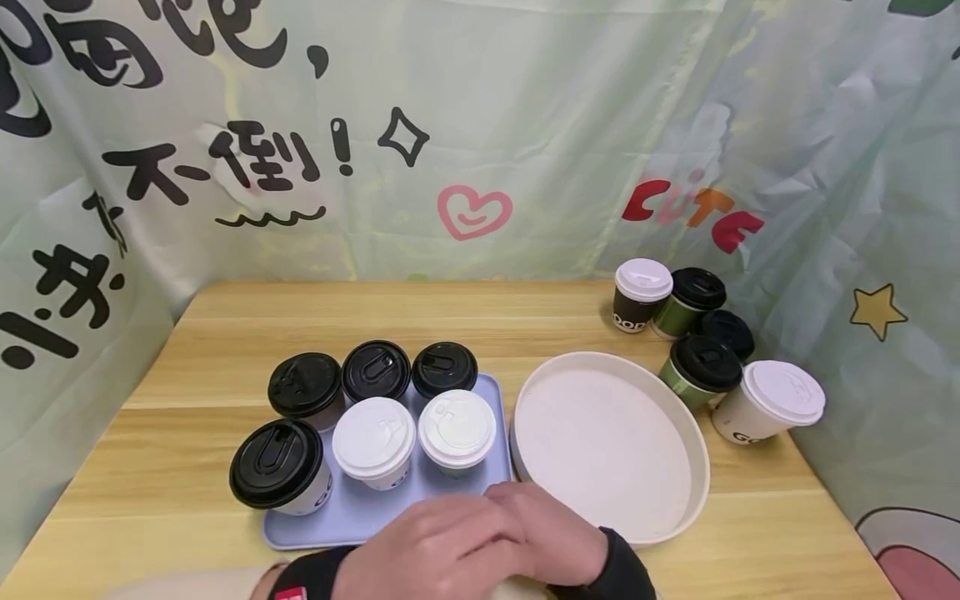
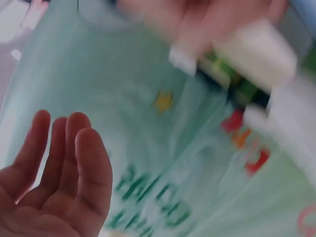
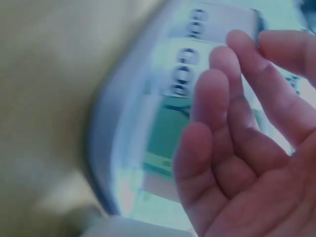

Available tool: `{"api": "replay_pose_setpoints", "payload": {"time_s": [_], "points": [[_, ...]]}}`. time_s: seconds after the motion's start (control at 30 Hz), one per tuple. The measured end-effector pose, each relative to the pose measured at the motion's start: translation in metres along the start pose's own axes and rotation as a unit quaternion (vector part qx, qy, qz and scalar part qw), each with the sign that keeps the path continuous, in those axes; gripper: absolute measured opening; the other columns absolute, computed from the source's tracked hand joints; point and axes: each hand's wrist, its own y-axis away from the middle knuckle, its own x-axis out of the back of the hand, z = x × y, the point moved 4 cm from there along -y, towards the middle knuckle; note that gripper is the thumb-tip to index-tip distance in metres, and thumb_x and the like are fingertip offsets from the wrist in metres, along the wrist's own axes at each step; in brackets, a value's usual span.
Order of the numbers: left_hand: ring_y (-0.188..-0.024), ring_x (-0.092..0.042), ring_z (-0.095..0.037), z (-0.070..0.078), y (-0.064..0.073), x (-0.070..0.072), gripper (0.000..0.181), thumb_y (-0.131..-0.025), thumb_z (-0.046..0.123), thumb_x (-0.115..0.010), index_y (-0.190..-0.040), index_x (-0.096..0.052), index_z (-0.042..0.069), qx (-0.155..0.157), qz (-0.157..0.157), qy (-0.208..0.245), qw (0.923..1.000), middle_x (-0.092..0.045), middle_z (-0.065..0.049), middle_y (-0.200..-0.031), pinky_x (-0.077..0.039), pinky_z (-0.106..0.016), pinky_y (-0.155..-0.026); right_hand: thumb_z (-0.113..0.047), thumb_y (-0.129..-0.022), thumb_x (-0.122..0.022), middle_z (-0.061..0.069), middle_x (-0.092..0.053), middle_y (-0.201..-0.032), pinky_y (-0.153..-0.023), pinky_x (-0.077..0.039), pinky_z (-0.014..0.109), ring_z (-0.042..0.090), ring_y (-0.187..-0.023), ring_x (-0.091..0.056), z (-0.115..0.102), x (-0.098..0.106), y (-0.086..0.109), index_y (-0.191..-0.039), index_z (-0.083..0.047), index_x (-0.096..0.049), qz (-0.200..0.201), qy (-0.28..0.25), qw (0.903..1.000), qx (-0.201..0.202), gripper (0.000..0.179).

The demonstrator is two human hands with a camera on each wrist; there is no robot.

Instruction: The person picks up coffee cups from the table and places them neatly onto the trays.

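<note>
At the bottom middle of the head view, my left hand (image 1: 438, 542) and right hand (image 1: 551, 533) overlap, close in front of a blue tray (image 1: 345, 525). In the left wrist view the fingers (image 2: 94, 173) are loosely bent with nothing in them. Loosely bent too are the right hand's fingers (image 3: 212, 98), and no object is in its palm. On the blue tray stand several lidded paper cups: a large black-lidded cup (image 1: 277, 467) at front left, two white-lidded cups, one (image 1: 373, 442) left of the other (image 1: 457, 429), and black-lidded ones (image 1: 377, 371) behind.
Right of the blue tray lies a round off-white tray (image 1: 611, 442) with a raised rim. Beyond it, near the table's right edge, stand a white-lidded dark cup (image 1: 641, 296), several black-lidded green cups (image 1: 701, 371) and a large white cup (image 1: 772, 400). A printed curtain (image 1: 555, 125) hangs behind.
</note>
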Motion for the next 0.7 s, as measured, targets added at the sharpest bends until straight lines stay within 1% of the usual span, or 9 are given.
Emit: {"api": "replay_pose_setpoints", "payload": {"time_s": [0.1, 0.17, 0.23, 0.33, 0.4, 0.47, 0.53, 0.6, 0.7], "points": [[-0.092, -0.056, -0.001, 0.003, 0.015, -0.024, 0.017, -0.103, 0.010, -0.055, -0.108, -0.071, 0.008, 0.047, -0.024, 0.027, 0.9983, -0.062, 0.002, -0.106, -0.045, -0.010, -0.087, -0.018, -0.094, -0.072, -0.019, -0.054, -0.079, -0.065, -0.040, 0.010, -0.009, -0.074, -0.048, -0.006, 0.014, 0.008, -0.084, -0.025, -0.064, -0.021, -0.029, 0.9991, -0.022, 0.015], [-0.094, -0.056, -0.001, 0.002, 0.023, -0.038, 0.015, -0.103, 0.021, -0.061, -0.110, -0.069, 0.010, 0.099, -0.040, 0.033, 0.9937, -0.060, 0.003, -0.110, -0.045, -0.009, -0.087, -0.018, -0.098, -0.070, -0.018, -0.057, -0.081, -0.065, -0.044, 0.013, -0.008, -0.075, -0.051, -0.007, 0.025, 0.016, -0.088, -0.025, -0.068, -0.009, -0.061, 0.9977, -0.027, 0.013], [-0.094, -0.058, 0.000, -0.001, 0.029, -0.050, 0.025, -0.100, 0.034, -0.068, -0.111, -0.068, 0.012, 0.146, -0.044, 0.037, 0.9877, -0.059, 0.003, -0.115, -0.045, -0.009, -0.085, -0.014, -0.100, -0.068, -0.018, -0.061, -0.083, -0.064, -0.047, 0.016, -0.006, -0.075, -0.054, -0.005, 0.040, 0.028, -0.093, -0.025, -0.071, 0.010, -0.078, 0.9959, -0.044, 0.014], [-0.095, -0.061, -0.003, -0.008, 0.033, -0.063, 0.045, -0.093, 0.048, -0.075, -0.119, -0.066, 0.012, 0.197, -0.046, 0.027, 0.9789, -0.057, 0.002, -0.125, -0.048, -0.013, -0.084, -0.005, -0.099, -0.067, -0.014, -0.068, -0.087, -0.064, -0.051, 0.021, -0.001, -0.076, -0.060, 0.001, 0.072, 0.051, -0.099, -0.023, -0.073, 0.077, -0.059, 0.9924, -0.076, 0.019], [-0.090, -0.063, -0.005, -0.013, 0.034, -0.070, 0.052, -0.091, 0.050, -0.075, -0.123, -0.064, 0.011, 0.219, -0.051, 0.022, 0.9742, -0.057, -0.001, -0.128, -0.051, -0.016, -0.080, 0.001, -0.096, -0.068, -0.011, -0.070, -0.087, -0.064, -0.051, 0.022, 0.002, -0.077, -0.062, 0.006, 0.097, 0.067, -0.100, -0.022, -0.074, 0.138, -0.018, 0.9842, -0.109, 0.025], [-0.088, -0.064, -0.008, -0.018, 0.034, -0.078, 0.057, -0.093, 0.052, -0.073, -0.129, -0.061, 0.009, 0.242, -0.076, 0.020, 0.9672, -0.056, -0.004, -0.131, -0.053, -0.020, -0.078, 0.005, -0.093, -0.069, -0.009, -0.071, -0.085, -0.062, -0.049, 0.021, 0.003, -0.074, -0.062, 0.012, 0.120, 0.082, -0.099, -0.021, -0.074, 0.202, 0.037, 0.9672, -0.149, 0.026], [-0.088, -0.066, -0.009, -0.023, 0.035, -0.087, 0.061, -0.095, 0.052, -0.069, -0.136, -0.058, 0.008, 0.259, -0.113, 0.015, 0.9592, -0.054, -0.007, -0.135, -0.055, -0.022, -0.075, 0.004, -0.093, -0.071, -0.009, -0.069, -0.082, -0.061, -0.045, 0.018, 0.002, -0.072, -0.060, 0.018, 0.141, 0.095, -0.099, -0.019, -0.074, 0.257, 0.093, 0.9427, -0.192, 0.024], [-0.090, -0.067, -0.009, -0.025, 0.035, -0.095, 0.065, -0.097, 0.051, -0.067, -0.143, -0.054, 0.007, 0.269, -0.152, 0.007, 0.9512, -0.052, -0.010, -0.139, -0.055, -0.023, -0.072, 0.000, -0.093, -0.072, -0.011, -0.067, -0.082, -0.062, -0.043, 0.015, 0.001, -0.071, -0.056, 0.025, 0.159, 0.105, -0.100, -0.016, -0.074, 0.304, 0.134, 0.9145, -0.231, 0.017], [-0.098, -0.068, -0.010, -0.029, 0.034, -0.107, 0.069, -0.099, 0.049, -0.066, -0.150, -0.048, 0.008, 0.283, -0.200, -0.009, 0.9379, -0.048, -0.013, -0.146, -0.055, -0.024, -0.069, -0.005, -0.093, -0.074, -0.017, -0.064, -0.085, -0.065, -0.041, 0.011, 0.000, -0.072, -0.053, 0.036, 0.186, 0.117, -0.104, -0.008, -0.074, 0.382, 0.157, 0.8659, -0.283, 0.011]]}}
